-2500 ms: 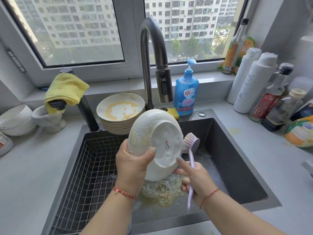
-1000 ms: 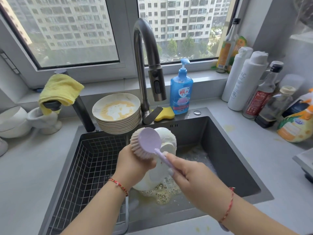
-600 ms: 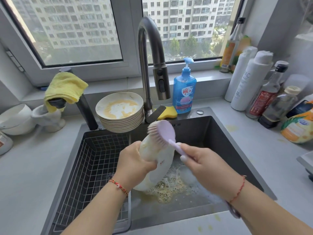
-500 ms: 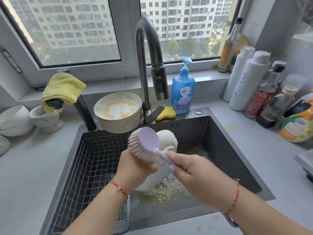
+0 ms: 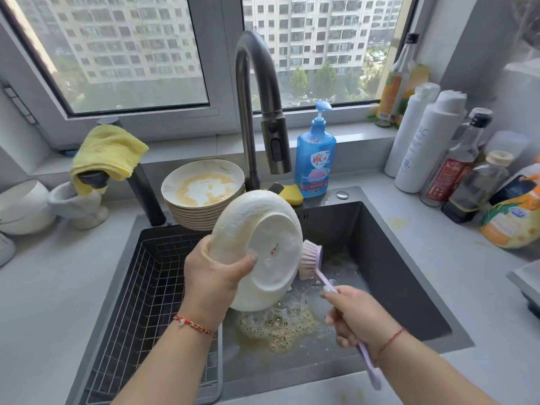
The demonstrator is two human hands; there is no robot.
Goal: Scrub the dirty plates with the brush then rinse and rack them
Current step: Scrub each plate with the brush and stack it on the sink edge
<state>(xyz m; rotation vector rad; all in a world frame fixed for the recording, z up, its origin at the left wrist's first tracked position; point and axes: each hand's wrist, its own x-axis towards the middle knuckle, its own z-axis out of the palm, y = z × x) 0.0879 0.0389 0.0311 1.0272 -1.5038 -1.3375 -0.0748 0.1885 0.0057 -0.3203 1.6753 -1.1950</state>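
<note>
Left fingers (image 5: 248,260) clamp plate (image 5: 263,244) — right fingers (image 5: 328,290) grip brush (image 5: 311,258), bristles seemingly touching plate.

A white plate (image 5: 257,247) stands tilted on edge above the dark sink (image 5: 388,258), its underside turned to the camera, wet, with a small red mark near the middle and a yellowish smear along its left rim. A lilac long-handled brush (image 5: 314,260) has its pinkish bristles against the plate's right edge, handle slanting down to the right. Behind, at the sink's back edge, a stack of dirty plates (image 5: 203,197) carries yellow residue on top. A wire rack (image 5: 152,287) fills the sink's left part.
</note>
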